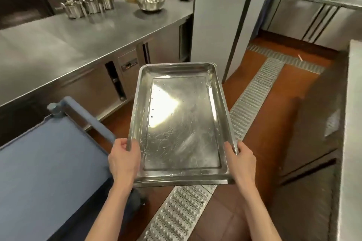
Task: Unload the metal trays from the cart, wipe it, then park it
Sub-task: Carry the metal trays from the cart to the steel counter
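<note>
A shiny rectangular metal tray (182, 121) hangs in the air over the floor, in front of me. My left hand (123, 159) grips its near left rim, thumb over the edge. My right hand (242, 159) grips the near right rim the same way. The tray holds nothing but a few water drops. The blue-grey cart (49, 166) stands at the lower left with its top shelf bare and its handle bar (86, 115) toward the counter.
A long steel counter (64, 45) runs along the left, with several metal pots (88, 5) and a steel bowl (150, 1) at its far end. A white pillar (219, 15) stands ahead. A metal drain grate (252, 101) crosses the red floor. Another steel surface (352, 123) is at the right.
</note>
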